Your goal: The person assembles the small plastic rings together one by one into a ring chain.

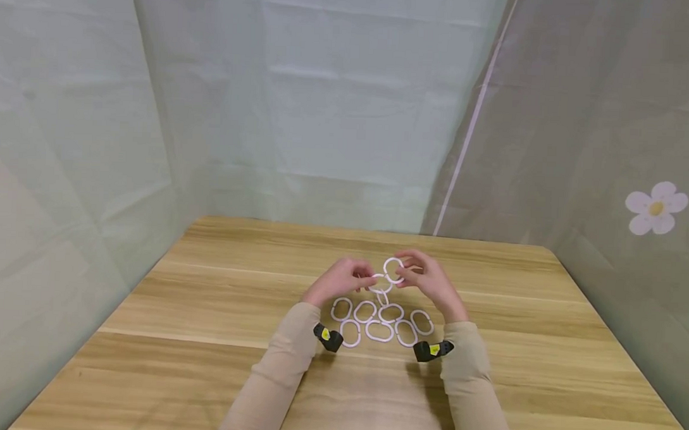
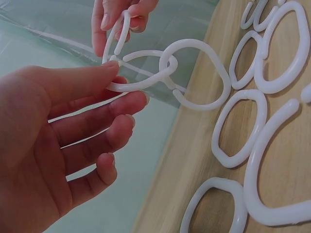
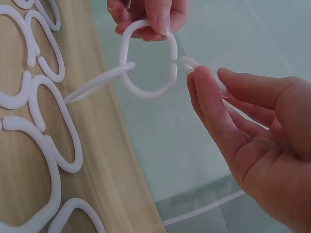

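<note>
Lying on table (image 1: pixel 174 361) near held rings (image 3: pixel 148 93): seven white rings (image 1: pixel 379 340).

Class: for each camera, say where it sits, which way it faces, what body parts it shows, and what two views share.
Head: worn on the head, facing forward and down at white rings, left hand and right hand; sleeves show too.
Left wrist: on that wrist, facing along the hand to held rings; left hand close, right hand beyond.
Right wrist: on that wrist, facing likewise; right hand close, left hand beyond.
Shared: both wrist views show two linked rings.
</note>
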A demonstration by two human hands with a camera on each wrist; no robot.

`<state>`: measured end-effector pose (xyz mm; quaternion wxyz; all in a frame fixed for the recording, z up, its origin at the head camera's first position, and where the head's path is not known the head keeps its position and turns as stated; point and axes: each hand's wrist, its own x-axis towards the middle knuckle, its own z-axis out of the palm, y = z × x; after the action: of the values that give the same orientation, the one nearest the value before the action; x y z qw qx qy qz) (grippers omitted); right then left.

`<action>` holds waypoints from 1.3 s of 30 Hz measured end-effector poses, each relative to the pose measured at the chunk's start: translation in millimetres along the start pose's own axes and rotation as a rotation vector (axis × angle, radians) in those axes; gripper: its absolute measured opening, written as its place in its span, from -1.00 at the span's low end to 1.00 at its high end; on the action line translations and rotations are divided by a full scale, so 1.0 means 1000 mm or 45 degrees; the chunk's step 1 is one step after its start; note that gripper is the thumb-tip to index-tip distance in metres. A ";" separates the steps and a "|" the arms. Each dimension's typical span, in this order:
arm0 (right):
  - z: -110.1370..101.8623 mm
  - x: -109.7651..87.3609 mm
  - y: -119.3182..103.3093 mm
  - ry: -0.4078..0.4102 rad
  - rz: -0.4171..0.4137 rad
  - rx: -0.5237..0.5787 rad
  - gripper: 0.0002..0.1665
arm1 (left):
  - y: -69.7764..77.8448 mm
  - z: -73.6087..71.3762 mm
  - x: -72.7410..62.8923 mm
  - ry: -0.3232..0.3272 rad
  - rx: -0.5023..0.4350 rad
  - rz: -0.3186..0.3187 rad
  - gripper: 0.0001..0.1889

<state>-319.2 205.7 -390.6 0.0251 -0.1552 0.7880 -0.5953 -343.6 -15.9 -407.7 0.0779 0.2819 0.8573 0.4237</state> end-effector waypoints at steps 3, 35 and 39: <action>0.001 0.000 -0.001 -0.016 -0.017 -0.007 -0.56 | 0.000 0.000 0.000 0.002 -0.008 0.000 -0.87; 0.001 0.002 0.000 -0.072 -0.047 -0.125 -0.56 | 0.005 -0.004 -0.002 0.011 0.012 0.009 -0.84; 0.001 0.002 0.001 -0.055 -0.023 -0.175 -0.57 | 0.006 -0.005 -0.002 0.031 0.028 0.019 -0.84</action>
<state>-321.1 204.4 -391.8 0.0259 -0.1765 0.8248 -0.5366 -341.0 -17.8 -400.2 0.0611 0.2839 0.8606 0.4183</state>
